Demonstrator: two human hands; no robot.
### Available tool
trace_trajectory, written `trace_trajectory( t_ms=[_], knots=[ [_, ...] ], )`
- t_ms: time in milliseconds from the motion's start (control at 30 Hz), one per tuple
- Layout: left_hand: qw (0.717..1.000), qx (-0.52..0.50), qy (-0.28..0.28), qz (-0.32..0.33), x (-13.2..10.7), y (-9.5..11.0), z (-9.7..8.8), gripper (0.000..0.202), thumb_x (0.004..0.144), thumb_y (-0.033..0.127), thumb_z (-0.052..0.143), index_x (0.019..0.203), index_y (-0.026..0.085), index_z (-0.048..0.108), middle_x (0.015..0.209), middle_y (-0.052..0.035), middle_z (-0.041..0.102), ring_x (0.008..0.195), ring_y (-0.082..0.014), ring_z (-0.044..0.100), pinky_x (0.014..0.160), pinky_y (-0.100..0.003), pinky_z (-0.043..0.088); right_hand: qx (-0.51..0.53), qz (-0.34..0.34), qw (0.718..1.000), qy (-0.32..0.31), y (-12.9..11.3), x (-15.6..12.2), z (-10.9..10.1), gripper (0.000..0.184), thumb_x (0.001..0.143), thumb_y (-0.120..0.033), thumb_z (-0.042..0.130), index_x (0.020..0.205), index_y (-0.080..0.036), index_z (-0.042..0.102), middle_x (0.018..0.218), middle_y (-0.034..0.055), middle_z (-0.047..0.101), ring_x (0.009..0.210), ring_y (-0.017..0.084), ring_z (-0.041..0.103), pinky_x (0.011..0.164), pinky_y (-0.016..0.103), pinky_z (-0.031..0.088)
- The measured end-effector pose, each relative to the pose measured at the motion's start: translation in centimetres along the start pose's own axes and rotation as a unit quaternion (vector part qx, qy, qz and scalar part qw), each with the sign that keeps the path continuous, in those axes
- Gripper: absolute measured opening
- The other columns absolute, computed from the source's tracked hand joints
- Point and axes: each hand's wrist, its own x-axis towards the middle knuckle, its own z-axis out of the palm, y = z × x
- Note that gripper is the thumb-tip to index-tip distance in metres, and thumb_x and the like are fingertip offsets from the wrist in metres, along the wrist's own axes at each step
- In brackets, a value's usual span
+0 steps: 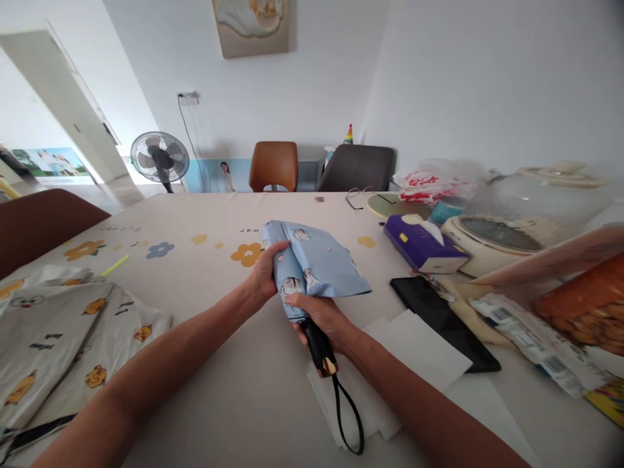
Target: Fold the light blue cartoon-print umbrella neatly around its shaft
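A folding umbrella point(324, 257) with light blue, cartoon-printed cloth is held tilted above the table, its canopy partly wrapped and one flap sticking out to the right. My left hand point(267, 270) is closed around the rolled cloth on the left side. Lower down, my right hand point(324, 318) grips the cloth just above the black handle point(318, 344); some of its fingers are hidden behind. From the gold-coloured handle end hangs a black wrist strap point(350, 416).
A cartoon-printed cloth point(63, 344) lies at the left. White paper sheets point(419, 344), a black tablet-like slab point(443, 318), a purple tissue box point(422, 244), eyeglasses point(361, 195) and a large lidded glass jar point(526, 201) occupy the right. Chairs point(273, 166) stand beyond the table.
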Motion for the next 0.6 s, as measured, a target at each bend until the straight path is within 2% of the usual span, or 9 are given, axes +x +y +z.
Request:
trace_trajectory(
  t_ms=[100,167,267,367,500,600],
  knots=[
    [1.000,0.003,0.012,0.003,0.3,0.0,-0.2,0.033,0.066,0.031,0.064,0.093,0.012,0.060,0.076,-0.0076,0.066,0.072,-0.0233,0.064,0.071,-0.038,0.054,-0.001,-0.024,1.000,0.012,0.7,0.7,0.0,0.029,0.066,-0.035,0.064,0.084,-0.014,0.054,0.055,0.0007,0.056,0.043,0.014,0.054,0.029,0.022,0.044],
    [1.000,0.006,0.012,0.008,0.3,0.2,-0.3,0.033,0.065,0.032,0.064,0.091,0.013,0.060,0.074,-0.0067,0.066,0.069,-0.0227,0.064,0.070,-0.038,0.054,0.016,-0.062,0.998,0.014,1.2,1.1,0.0,0.031,0.065,-0.035,0.066,0.086,-0.014,0.056,0.065,0.0038,0.059,0.057,0.017,0.059,0.038,0.025,0.051],
    [1.000,0.011,-0.012,0.009,0.1,0.4,-0.2,0.034,0.065,0.034,0.064,0.091,0.013,0.060,0.075,-0.0072,0.066,0.068,-0.0226,0.064,0.070,-0.038,0.054,0.062,-0.111,0.992,0.004,1.6,1.2,0.2,0.034,0.062,-0.032,0.070,0.090,-0.015,0.058,0.081,0.0057,0.061,0.074,0.018,0.060,0.055,0.030,0.057],
    [1.000,0.015,-0.022,0.008,0.0,0.4,-0.2,0.035,0.066,0.036,0.063,0.093,0.012,0.060,0.075,-0.0080,0.066,0.069,-0.0233,0.064,0.069,-0.038,0.054,0.116,-0.127,0.985,-0.015,1.7,0.9,0.5,0.038,0.062,-0.029,0.071,0.094,-0.016,0.057,0.093,0.0068,0.061,0.083,0.020,0.060,0.062,0.034,0.057],
    [1.000,0.015,-0.006,-0.013,0.3,0.1,-0.5,0.033,0.068,0.036,0.061,0.091,0.011,0.059,0.072,-0.0089,0.066,0.067,-0.0233,0.064,0.066,-0.037,0.054,0.173,-0.113,0.977,-0.047,1.6,0.7,0.7,0.040,0.064,-0.029,0.069,0.100,-0.017,0.055,0.100,0.0080,0.060,0.084,0.024,0.062,0.057,0.037,0.058],
    [0.999,0.013,0.006,-0.037,0.8,-0.1,-0.7,0.031,0.069,0.034,0.060,0.089,0.011,0.059,0.070,-0.0089,0.065,0.065,-0.0228,0.063,0.064,-0.036,0.054,0.166,-0.107,0.980,-0.023,1.6,0.9,0.6,0.039,0.064,-0.030,0.069,0.097,-0.015,0.057,0.085,0.0064,0.061,0.070,0.020,0.063,0.043,0.030,0.056]
  ],
)
